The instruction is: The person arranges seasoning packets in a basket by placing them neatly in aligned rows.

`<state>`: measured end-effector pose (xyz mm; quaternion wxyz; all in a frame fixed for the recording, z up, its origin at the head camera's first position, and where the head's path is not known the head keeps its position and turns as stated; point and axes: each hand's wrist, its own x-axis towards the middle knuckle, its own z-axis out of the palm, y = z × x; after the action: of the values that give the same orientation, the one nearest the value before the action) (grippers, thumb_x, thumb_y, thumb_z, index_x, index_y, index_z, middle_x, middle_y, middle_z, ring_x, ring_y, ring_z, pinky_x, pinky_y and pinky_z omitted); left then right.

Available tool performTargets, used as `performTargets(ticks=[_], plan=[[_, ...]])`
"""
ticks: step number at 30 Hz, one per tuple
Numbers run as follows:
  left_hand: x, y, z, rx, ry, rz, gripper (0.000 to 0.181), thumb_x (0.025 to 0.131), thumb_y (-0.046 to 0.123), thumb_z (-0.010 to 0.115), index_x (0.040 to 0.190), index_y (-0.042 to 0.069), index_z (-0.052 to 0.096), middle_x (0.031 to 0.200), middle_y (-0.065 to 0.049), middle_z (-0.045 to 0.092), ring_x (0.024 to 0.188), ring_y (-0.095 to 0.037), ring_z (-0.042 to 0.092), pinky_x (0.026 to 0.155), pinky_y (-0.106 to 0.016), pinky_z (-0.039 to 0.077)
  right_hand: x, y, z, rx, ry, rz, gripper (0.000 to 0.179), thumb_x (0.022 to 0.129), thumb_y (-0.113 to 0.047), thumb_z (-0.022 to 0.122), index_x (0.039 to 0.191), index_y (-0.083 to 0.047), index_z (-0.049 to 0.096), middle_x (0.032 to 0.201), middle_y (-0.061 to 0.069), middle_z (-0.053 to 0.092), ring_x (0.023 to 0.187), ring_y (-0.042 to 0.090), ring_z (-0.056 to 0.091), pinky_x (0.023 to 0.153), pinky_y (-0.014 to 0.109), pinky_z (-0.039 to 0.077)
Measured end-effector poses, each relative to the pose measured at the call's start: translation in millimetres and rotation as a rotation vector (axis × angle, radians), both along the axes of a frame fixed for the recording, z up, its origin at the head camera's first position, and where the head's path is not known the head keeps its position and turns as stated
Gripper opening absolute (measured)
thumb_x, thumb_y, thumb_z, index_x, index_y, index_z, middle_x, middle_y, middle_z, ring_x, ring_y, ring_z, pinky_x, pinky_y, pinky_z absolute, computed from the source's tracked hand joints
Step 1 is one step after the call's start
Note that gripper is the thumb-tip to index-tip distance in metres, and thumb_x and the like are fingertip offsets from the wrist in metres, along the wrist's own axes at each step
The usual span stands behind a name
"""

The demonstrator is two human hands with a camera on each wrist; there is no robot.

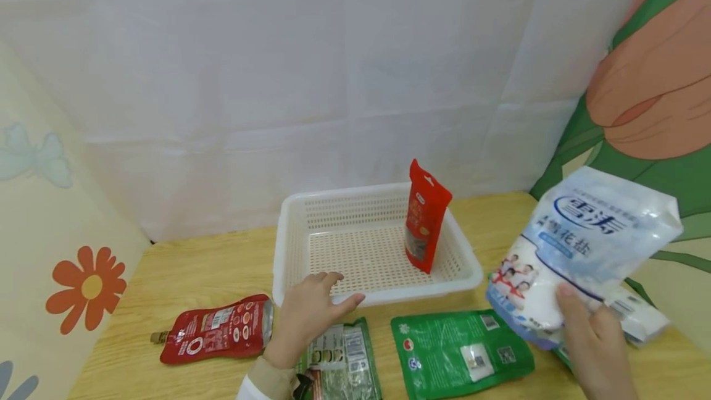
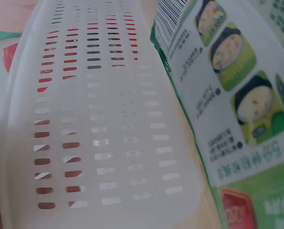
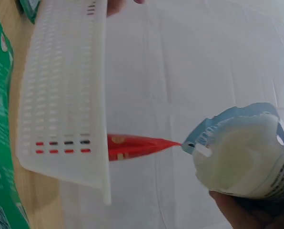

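Observation:
My right hand (image 1: 597,341) grips a blue-and-white salt bag (image 1: 583,239) by its lower part, raised to the right of a white plastic basket (image 1: 463,279). In the right wrist view the bag's end (image 3: 249,152) tilts toward the basket. Inside the basket, at its right end, a red pouch (image 1: 424,221) stands upright. My left hand (image 1: 311,310) is at the basket's near left rim, fingers spread and holding nothing. Beneath that hand lies a green-edged packet (image 1: 352,363), its printed back (image 2: 232,95) close beside the basket wall in the left wrist view.
A red spouted pouch (image 1: 219,329) lies on the wooden table (image 1: 211,264) at the left. A green pouch (image 1: 461,354) lies flat in front of the basket, and a white packet (image 1: 639,316) sits behind my right hand. White cloth (image 1: 250,91) hangs behind.

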<state>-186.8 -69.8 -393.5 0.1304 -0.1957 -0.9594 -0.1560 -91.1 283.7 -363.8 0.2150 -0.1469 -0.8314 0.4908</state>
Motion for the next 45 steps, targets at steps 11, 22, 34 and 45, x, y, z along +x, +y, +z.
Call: performTargets(ticks=[11, 22, 34, 45], plan=[[34.5, 33.9, 23.2, 0.309, 0.210, -0.136, 0.034, 0.092, 0.045, 0.057, 0.105, 0.015, 0.070, 0.097, 0.004, 0.074, 0.088, -0.008, 0.069, 0.071, -0.020, 0.056, 1.7, -43.9, -10.1, -0.123, 0.033, 0.045, 0.028, 0.102, -0.020, 0.038, 0.102, -0.044, 0.051, 0.091, -0.038, 0.056, 0.082, -0.016, 0.055, 0.073, 0.001, 0.040], [62.6, 63.4, 22.0, 1.018, -0.905, -0.390, 0.074, 0.089, 0.060, 0.050, 0.137, 0.005, 0.044, 0.113, -0.017, 0.068, 0.090, -0.015, 0.068, 0.073, -0.029, 0.057, 2.7, -84.4, -26.2, -0.238, 0.100, 0.174, 0.037, 0.102, -0.013, 0.037, 0.097, -0.043, 0.058, 0.088, -0.032, 0.061, 0.080, -0.012, 0.056, 0.074, 0.002, 0.039], [66.3, 72.2, 3.4, 1.226, -0.948, -0.465, 0.067, 0.095, 0.049, 0.047, 0.140, 0.000, 0.041, 0.121, -0.023, 0.062, 0.100, -0.027, 0.068, 0.084, -0.035, 0.057, -1.2, -103.3, -35.9, -0.228, 0.158, 0.284, 0.038, 0.102, -0.009, 0.036, 0.099, -0.037, 0.062, 0.088, -0.027, 0.064, 0.082, -0.010, 0.057, 0.072, 0.006, 0.041], [62.1, 65.6, 1.6, 1.327, -0.956, -0.345, 0.061, 0.098, 0.041, 0.048, 0.142, -0.001, 0.039, 0.120, -0.018, 0.063, 0.099, -0.019, 0.067, 0.081, -0.030, 0.057, -7.1, -79.8, -12.9, 0.004, -0.205, 0.326, 0.049, 0.104, -0.028, 0.034, 0.143, 0.002, 0.034, 0.137, 0.028, 0.049, 0.095, -0.024, 0.041, 0.082, 0.008, 0.039]])
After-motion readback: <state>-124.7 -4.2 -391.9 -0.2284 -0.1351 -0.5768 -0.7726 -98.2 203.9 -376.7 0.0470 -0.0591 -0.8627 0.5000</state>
